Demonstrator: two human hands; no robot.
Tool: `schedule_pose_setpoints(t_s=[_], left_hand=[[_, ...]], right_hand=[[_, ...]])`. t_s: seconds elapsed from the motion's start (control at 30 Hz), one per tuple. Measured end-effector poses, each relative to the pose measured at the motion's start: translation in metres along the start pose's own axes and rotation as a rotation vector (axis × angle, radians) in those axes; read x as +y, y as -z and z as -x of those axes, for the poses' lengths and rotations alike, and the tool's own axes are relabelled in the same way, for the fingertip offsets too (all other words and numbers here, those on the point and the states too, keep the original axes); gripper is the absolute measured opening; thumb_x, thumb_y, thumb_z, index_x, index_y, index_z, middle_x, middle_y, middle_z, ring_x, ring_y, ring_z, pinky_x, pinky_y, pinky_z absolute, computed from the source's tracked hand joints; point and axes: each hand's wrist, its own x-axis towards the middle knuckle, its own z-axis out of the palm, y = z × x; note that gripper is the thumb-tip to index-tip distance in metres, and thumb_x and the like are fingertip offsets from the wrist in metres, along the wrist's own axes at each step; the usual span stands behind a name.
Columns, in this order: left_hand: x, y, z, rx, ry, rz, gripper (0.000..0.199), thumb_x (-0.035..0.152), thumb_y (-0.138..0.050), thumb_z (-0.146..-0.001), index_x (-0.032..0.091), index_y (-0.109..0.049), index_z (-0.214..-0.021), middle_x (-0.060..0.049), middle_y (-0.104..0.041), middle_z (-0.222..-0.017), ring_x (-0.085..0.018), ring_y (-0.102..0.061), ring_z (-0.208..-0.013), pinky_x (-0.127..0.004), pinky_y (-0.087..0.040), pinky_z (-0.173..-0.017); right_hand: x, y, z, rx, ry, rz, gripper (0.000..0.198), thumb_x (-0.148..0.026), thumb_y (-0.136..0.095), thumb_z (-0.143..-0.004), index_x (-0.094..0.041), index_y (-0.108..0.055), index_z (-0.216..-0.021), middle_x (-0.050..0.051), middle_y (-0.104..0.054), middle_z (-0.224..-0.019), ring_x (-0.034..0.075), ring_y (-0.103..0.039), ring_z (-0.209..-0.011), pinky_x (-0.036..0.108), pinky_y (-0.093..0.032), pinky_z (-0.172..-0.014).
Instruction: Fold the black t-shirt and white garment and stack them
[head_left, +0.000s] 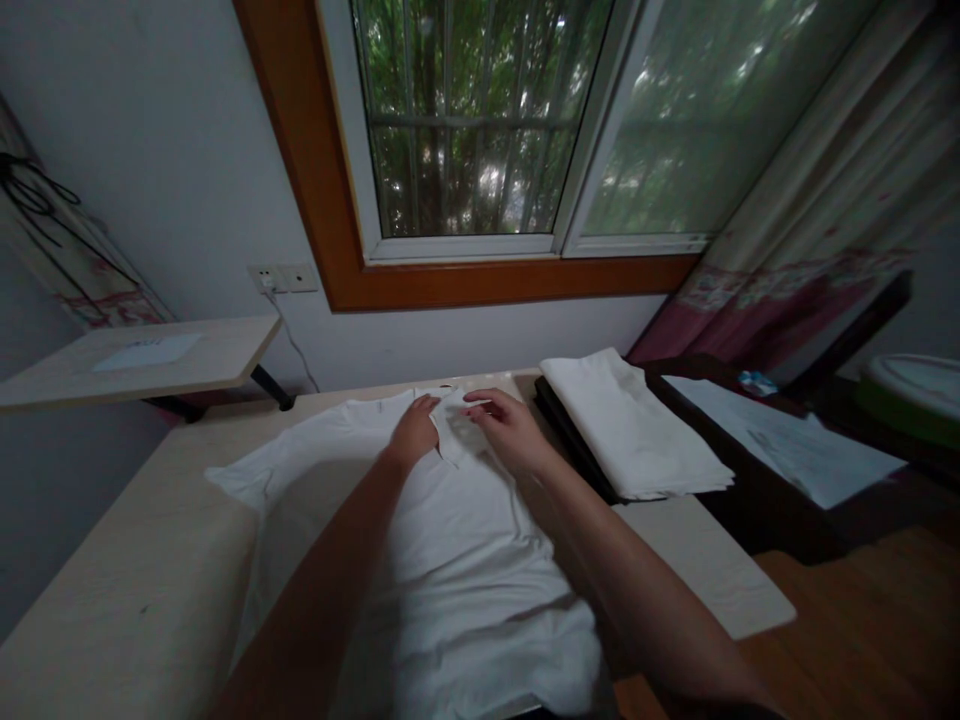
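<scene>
A white T-shirt lies spread on the pale wooden table, wrinkled toward the near end, with one sleeve reaching out to the left. At its far end, near the collar, my left hand has its fingers closed on the fabric; its fingertips are partly hidden. Beside it a small flap of the white cloth stands folded over between the hands. My right hand hovers at the right of this flap, fingers curved and apart, with nothing visibly gripped.
A stack of folded white cloth rests on something black at the right. Beyond it, a paper sheet lies on a dark surface. A raised shelf stands left, below a wall socket. The window is behind the table.
</scene>
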Motion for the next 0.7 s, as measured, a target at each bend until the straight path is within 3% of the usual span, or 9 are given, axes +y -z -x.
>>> schedule_pose_setpoints(t_s=[0.1, 0.2, 0.27, 0.37, 0.43, 0.57, 0.7], left_hand=[[-0.010, 0.014, 0.011, 0.022, 0.061, -0.022, 0.033, 0.022, -0.046, -0.098, 0.021, -0.071, -0.121, -0.011, -0.073, -0.124, -0.022, -0.064, -0.122, -0.037, -0.045, -0.112], [-0.013, 0.020, 0.019, 0.022, 0.132, -0.043, 0.040, 0.031, -0.034, -0.105, 0.021, -0.064, -0.129, -0.008, -0.077, -0.112, -0.018, -0.071, -0.105, -0.031, -0.053, -0.095], [-0.010, 0.021, 0.021, 0.014, 0.158, -0.077, 0.041, 0.040, -0.040, -0.104, 0.020, -0.060, -0.135, -0.008, -0.077, -0.108, -0.019, -0.072, -0.101, -0.030, -0.053, -0.092], [-0.002, 0.019, 0.023, -0.004, 0.158, -0.159, 0.058, 0.049, -0.065, -0.090, 0.019, -0.057, -0.139, -0.010, -0.074, -0.113, -0.025, -0.067, -0.110, -0.036, -0.046, -0.103], [0.005, 0.016, 0.023, -0.020, 0.146, -0.217, 0.067, 0.046, -0.074, -0.083, 0.019, -0.055, -0.141, -0.012, -0.071, -0.118, -0.027, -0.063, -0.116, -0.038, -0.040, -0.109], [0.019, 0.009, 0.027, -0.053, 0.120, -0.303, 0.068, 0.038, -0.071, -0.083, 0.021, -0.052, -0.146, -0.013, -0.064, -0.128, -0.028, -0.057, -0.120, -0.039, -0.037, -0.111], [0.029, 0.007, 0.032, -0.065, 0.096, -0.357, 0.069, 0.042, -0.070, -0.083, 0.024, -0.051, -0.147, -0.012, -0.060, -0.132, -0.031, -0.053, -0.121, -0.040, -0.041, -0.106]], right_hand=[[0.018, 0.017, 0.016, 0.127, -0.035, 0.201, 0.018, -0.027, -0.059, -0.091, -0.023, -0.071, -0.104, 0.007, -0.072, -0.108, 0.019, -0.070, -0.094, 0.034, -0.056, -0.086], [0.035, 0.028, 0.037, 0.074, -0.060, 0.385, 0.018, -0.024, -0.059, -0.090, -0.021, -0.070, -0.103, 0.007, -0.070, -0.104, 0.019, -0.067, -0.090, 0.032, -0.054, -0.083], [0.041, 0.028, 0.051, -0.015, -0.076, 0.514, 0.022, -0.024, -0.064, -0.087, -0.020, -0.069, -0.109, 0.007, -0.067, -0.105, 0.019, -0.065, -0.089, 0.031, -0.052, -0.082], [0.039, 0.020, 0.064, -0.103, -0.109, 0.737, 0.029, -0.024, -0.072, -0.083, -0.019, -0.067, -0.112, 0.007, -0.065, -0.107, 0.021, -0.062, -0.099, 0.031, -0.049, -0.090], [0.035, 0.013, 0.067, -0.106, -0.127, 0.856, 0.026, -0.024, -0.070, -0.086, -0.019, -0.067, -0.111, 0.007, -0.065, -0.107, 0.022, -0.061, -0.105, 0.031, -0.046, -0.095], [0.030, 0.007, 0.065, -0.101, -0.130, 0.997, 0.018, -0.022, -0.061, -0.094, -0.019, -0.067, -0.110, 0.008, -0.067, -0.107, 0.022, -0.062, -0.104, 0.028, -0.045, -0.094], [0.031, 0.010, 0.064, -0.096, -0.152, 1.065, 0.019, -0.020, -0.059, -0.095, -0.018, -0.068, -0.112, 0.009, -0.069, -0.108, 0.022, -0.063, -0.103, 0.027, -0.045, -0.092]])
